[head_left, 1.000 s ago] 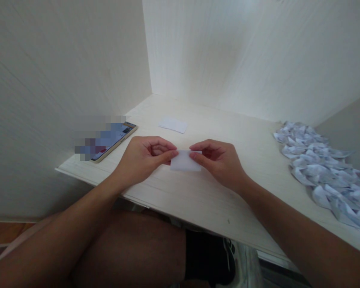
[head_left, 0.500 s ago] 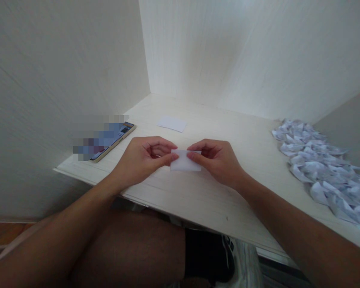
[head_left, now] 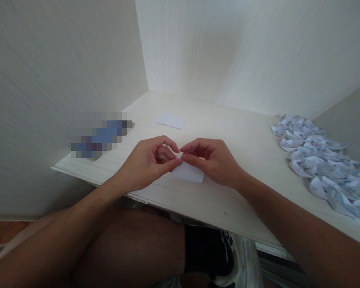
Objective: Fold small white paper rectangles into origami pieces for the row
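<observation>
Drawn closer together since the earlier frame: left hand [head_left: 154, 162] and right hand [head_left: 211, 162], near frame centre. Grip of both: pinched on upper edge of white paper slip [head_left: 188, 175], now tilted toward lower right; contact with desk [head_left: 243, 128] not determinable. Above centre: second slip [head_left: 170, 121], lying flat. Right of frame: clustered folded paper pieces [head_left: 315, 156]. Left: pixelated object [head_left: 102, 138].

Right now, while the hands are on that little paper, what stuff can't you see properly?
All in the head view:
White paper: its far part is hidden by the left hand and right hand.
Phone: pixel blocks mask the screen.
Folded paper pieces: they overlap, so no count; the picture's right edge cuts some off.
Dark speck: too small to identify.
</observation>
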`<state>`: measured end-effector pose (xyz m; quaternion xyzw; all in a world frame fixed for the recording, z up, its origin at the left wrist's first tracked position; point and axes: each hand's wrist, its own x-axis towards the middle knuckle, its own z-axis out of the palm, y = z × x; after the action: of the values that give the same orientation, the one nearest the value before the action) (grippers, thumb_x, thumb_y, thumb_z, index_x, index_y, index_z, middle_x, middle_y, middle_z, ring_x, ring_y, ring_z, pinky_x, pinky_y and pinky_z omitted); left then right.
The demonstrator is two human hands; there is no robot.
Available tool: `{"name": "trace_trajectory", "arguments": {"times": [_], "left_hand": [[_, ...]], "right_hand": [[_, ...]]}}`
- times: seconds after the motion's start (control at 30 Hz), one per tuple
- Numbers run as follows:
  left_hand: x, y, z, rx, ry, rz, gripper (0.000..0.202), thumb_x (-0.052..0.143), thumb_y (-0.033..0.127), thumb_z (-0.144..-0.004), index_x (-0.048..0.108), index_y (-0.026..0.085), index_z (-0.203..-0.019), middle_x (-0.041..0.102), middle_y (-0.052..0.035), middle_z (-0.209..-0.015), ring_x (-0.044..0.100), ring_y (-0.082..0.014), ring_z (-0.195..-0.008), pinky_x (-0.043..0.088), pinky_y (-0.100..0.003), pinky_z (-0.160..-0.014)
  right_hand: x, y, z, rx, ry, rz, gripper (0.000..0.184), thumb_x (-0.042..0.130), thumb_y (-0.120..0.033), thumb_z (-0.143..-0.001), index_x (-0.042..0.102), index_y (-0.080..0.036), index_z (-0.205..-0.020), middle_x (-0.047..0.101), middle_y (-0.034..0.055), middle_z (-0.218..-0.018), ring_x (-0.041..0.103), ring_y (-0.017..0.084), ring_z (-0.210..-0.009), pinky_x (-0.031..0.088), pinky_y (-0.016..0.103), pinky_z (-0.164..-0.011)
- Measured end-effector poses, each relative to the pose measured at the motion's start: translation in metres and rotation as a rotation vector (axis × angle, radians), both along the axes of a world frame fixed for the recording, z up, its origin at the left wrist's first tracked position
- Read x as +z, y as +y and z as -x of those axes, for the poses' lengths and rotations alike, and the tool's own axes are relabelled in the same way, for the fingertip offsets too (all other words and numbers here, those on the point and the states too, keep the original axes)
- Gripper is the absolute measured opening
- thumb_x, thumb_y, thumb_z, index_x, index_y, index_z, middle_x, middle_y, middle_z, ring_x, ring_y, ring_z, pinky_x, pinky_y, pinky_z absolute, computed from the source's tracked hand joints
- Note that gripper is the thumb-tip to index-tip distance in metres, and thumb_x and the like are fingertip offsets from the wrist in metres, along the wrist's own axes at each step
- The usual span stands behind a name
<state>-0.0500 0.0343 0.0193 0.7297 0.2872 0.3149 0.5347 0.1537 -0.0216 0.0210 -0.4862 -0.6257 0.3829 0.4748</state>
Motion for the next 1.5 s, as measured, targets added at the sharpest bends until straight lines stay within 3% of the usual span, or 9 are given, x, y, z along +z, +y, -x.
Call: {"name": "trace_trajectory", "arguments": {"times": [0.17, 0.27, 0.37, 0.5, 0.83, 1.07, 1.5], "left_hand": [[0.0, 0.001, 0.001, -0.034, 0.001, 0.025, 0.021, 0.081, 0.024, -0.082, 0.062, 0.021, -0.088, 0.067, 0.0027, -0.068, 0.065, -0.0119, -0.06, 0.048, -0.021, -0.054], [0.0, 0.001, 0.0, -0.021, -0.002, 0.032, 0.021, 0.082, 0.023, -0.081, 0.062, 0.021, -0.086, 0.065, 0.0032, -0.067, 0.061, -0.0107, -0.059, 0.047, -0.02, -0.053], [-0.001, 0.001, -0.001, -0.017, 0.004, 0.011, 0.021, 0.082, 0.023, -0.081, 0.062, 0.02, -0.084, 0.063, 0.0035, -0.066, 0.059, -0.0099, -0.058, 0.045, -0.02, -0.053], [-0.002, 0.002, 0.001, -0.04, 0.034, -0.045, 0.02, 0.081, 0.026, -0.083, 0.063, 0.019, -0.084, 0.064, 0.0024, -0.068, 0.059, -0.0107, -0.061, 0.045, -0.021, -0.056], [0.0, 0.002, 0.0, -0.012, 0.083, -0.077, 0.018, 0.08, 0.024, -0.082, 0.063, 0.018, -0.081, 0.062, 0.0028, -0.067, 0.057, -0.0109, -0.061, 0.044, -0.023, -0.056], [-0.007, 0.007, 0.002, -0.075, 0.057, -0.014, 0.02, 0.081, 0.026, -0.083, 0.063, 0.018, -0.086, 0.062, 0.0028, -0.068, 0.059, -0.011, -0.062, 0.044, -0.022, -0.057], [-0.005, 0.007, 0.002, -0.11, 0.067, 0.023, 0.02, 0.082, 0.024, -0.082, 0.063, 0.018, -0.085, 0.065, 0.0038, -0.066, 0.059, -0.0096, -0.061, 0.043, -0.02, -0.056]], "right_hand": [[0.008, 0.002, -0.006, -0.036, 0.088, 0.025, 0.014, 0.085, -0.028, -0.076, 0.077, -0.02, -0.083, 0.079, 0.0019, -0.083, 0.072, 0.015, -0.077, 0.059, 0.031, -0.075], [0.012, 0.003, -0.009, -0.067, 0.123, 0.032, 0.014, 0.084, -0.025, -0.077, 0.076, -0.02, -0.088, 0.078, 0.0011, -0.083, 0.072, 0.015, -0.079, 0.059, 0.031, -0.078], [0.008, 0.004, -0.008, -0.012, 0.121, 0.09, 0.019, 0.082, -0.026, -0.078, 0.076, -0.02, -0.095, 0.078, 0.0013, -0.084, 0.071, 0.014, -0.077, 0.058, 0.031, -0.075], [0.002, 0.004, -0.003, 0.073, 0.122, 0.173, 0.016, 0.081, -0.026, -0.077, 0.075, -0.018, -0.089, 0.077, 0.0019, -0.081, 0.069, 0.014, -0.073, 0.055, 0.029, -0.071], [0.003, 0.004, -0.004, 0.033, 0.067, 0.159, 0.014, 0.079, -0.027, -0.079, 0.075, -0.018, -0.088, 0.076, 0.0039, -0.085, 0.068, 0.015, -0.077, 0.053, 0.031, -0.072], [-0.001, 0.006, -0.006, 0.131, 0.11, 0.249, 0.019, 0.08, -0.027, -0.079, 0.074, -0.017, -0.093, 0.076, 0.0027, -0.084, 0.066, 0.013, -0.073, 0.05, 0.027, -0.067], [0.0, 0.006, -0.008, 0.144, 0.024, 0.201, 0.014, 0.075, -0.026, -0.08, 0.074, -0.017, -0.091, 0.073, 0.0017, -0.083, 0.062, 0.012, -0.072, 0.048, 0.026, -0.063]]}}
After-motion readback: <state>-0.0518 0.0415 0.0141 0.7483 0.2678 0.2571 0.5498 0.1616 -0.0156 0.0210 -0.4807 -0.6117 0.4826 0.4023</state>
